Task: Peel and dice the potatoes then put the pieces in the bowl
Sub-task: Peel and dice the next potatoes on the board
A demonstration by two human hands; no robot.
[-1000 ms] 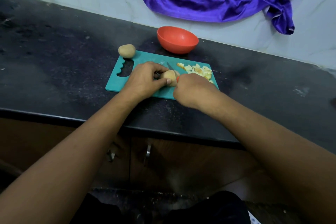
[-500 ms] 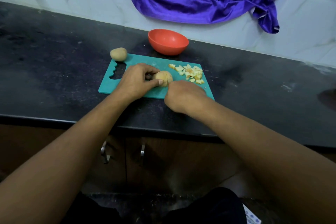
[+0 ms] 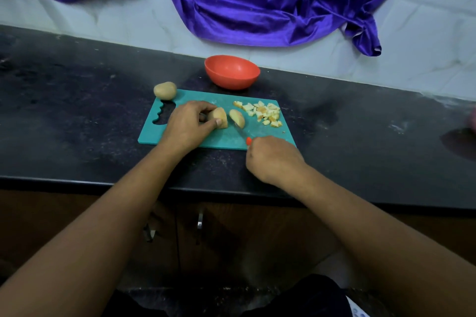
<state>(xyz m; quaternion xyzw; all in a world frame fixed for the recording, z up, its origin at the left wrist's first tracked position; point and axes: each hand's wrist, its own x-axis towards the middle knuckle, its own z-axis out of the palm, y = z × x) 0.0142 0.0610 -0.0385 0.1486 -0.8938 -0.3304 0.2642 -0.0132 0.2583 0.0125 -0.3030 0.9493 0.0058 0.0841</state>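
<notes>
Since the earlier frame, the potato shows as two halves, and the right hand (image 3: 273,157) sits back at the near edge of the board (image 3: 221,140), exposing the knife (image 3: 240,132) blade.

Right hand: fist clamped on the red knife handle. The blade tip points at the loose half (image 3: 237,117); whether they touch cannot be told. Left hand (image 3: 186,125): fingers and thumb curled round the held half (image 3: 219,116), pressing it onto the board. The loose half lies just right of it, with a narrow gap between them. Dice (image 3: 265,112) lie heaped at the board's far right corner. The whole potato (image 3: 165,90) rests on the tabletop (image 3: 77,110) against the far left corner. The bowl (image 3: 231,72) stands behind the board; no pieces show inside.

Hazards: the left thumb lies near the cut face, so a close cut there risks the thumb. A rounded half can rock under the blade. Dice sit near the right edge and a careless sweep may push them off.

Room: bare board lies between the halves and the near edge. The tabletop runs wide on both sides. The bowl stands near the far edge.
</notes>
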